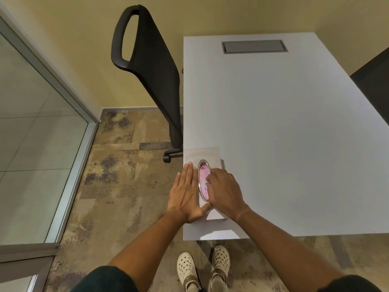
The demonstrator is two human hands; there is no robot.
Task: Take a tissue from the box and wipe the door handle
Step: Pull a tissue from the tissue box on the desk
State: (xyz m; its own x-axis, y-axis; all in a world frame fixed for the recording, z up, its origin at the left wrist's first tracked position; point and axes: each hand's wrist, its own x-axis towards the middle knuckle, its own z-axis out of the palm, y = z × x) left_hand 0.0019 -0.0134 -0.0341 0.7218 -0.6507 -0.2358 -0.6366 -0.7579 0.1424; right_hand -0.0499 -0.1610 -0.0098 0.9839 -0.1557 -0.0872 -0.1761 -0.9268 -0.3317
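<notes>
A pale tissue box [207, 153] with a metal-rimmed oval opening stands at the near left corner of the white table [284, 127]. A pink patterned tissue [203, 175] shows inside the oval. My left hand [185, 191] lies flat with straight fingers against the box's left side. My right hand [224, 191] rests on top of the box, its fingertips curled into the opening and touching the tissue. Whether those fingers pinch the tissue is hidden. No door handle is visible.
A black office chair [147, 68] stands to the left of the table. A glass door or panel with a metal frame [69, 157] runs along the left. A grey cable hatch [254, 46] sits at the table's far end. Patterned carpet covers the floor.
</notes>
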